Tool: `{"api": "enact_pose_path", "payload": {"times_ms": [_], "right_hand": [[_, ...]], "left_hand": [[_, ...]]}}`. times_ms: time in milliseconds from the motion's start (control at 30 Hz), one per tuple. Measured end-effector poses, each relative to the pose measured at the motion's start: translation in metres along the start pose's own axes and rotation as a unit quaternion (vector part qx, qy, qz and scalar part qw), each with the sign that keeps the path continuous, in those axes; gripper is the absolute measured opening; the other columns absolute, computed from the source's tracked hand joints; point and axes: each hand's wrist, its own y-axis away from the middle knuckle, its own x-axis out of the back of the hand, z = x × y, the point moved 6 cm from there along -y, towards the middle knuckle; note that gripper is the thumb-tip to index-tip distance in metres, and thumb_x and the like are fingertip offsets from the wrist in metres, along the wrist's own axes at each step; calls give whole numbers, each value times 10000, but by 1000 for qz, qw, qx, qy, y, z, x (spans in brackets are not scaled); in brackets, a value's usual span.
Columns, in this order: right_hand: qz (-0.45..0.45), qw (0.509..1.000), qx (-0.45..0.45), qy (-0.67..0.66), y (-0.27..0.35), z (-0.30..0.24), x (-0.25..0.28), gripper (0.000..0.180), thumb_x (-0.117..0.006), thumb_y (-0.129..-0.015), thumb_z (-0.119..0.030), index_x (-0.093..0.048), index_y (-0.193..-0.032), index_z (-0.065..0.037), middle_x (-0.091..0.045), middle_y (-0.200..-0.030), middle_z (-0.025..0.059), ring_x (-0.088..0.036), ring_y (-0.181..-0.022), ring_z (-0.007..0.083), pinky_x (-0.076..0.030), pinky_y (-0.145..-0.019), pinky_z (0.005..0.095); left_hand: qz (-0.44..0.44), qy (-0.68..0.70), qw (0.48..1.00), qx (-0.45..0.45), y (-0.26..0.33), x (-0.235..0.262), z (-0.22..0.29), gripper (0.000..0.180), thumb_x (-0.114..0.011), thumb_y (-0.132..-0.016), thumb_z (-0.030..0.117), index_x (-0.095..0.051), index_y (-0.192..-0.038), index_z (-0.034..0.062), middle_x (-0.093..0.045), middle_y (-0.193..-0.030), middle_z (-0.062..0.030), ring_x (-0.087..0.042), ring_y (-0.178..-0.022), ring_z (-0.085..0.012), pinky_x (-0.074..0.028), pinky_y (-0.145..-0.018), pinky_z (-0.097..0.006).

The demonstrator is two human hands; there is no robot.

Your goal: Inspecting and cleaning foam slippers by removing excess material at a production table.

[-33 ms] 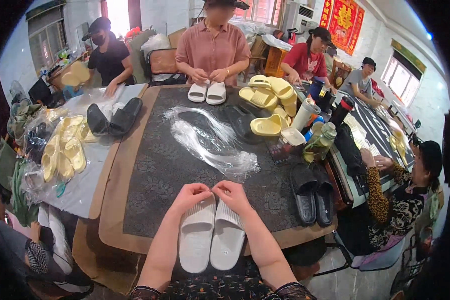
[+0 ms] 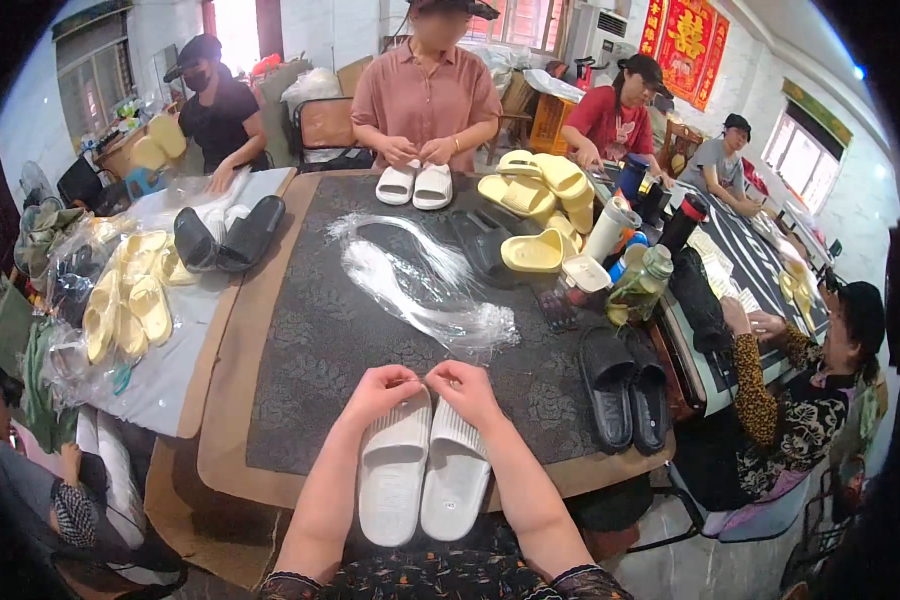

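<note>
You are looking at an evenly lit room; daylight is blowing out the far windows point(image 2: 805, 150), edges are bending and darkening toward the fisheye rim, detail staying soft.

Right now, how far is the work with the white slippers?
In hand: the left hand and right hand pinch together the toe ends of a white slipper pair lying side by side. Done: I cannot tell. Left: loose yellow slippers and the black pair lie on the table, beside clear plastic strips.
</note>
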Motion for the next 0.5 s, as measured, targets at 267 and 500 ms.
{"api": "enact_pose_path", "payload": {"times_ms": [267,500], "right_hand": [[-14,999,-37,35,2,-7,2,170,-650,-836,-166,-647,-895,-7,-650,-746,54,-557,-655,80,-458,-613,253],[43,998,-55,-10,0,7,7,181,-660,-833,-170,-643,-893,-1,-638,-748,40,-553,-656,72,-461,-606,247]], "left_hand": [[54,-30,998,-23,1,5,3,122,-651,-832,134,-667,-876,21,-644,-792,7,-564,-720,-52,-454,-664,-209],[78,15,997,-18,0,9,3,146,-665,-821,135,-674,-897,11,-649,-790,1,-565,-719,-58,-458,-665,-220]]}}
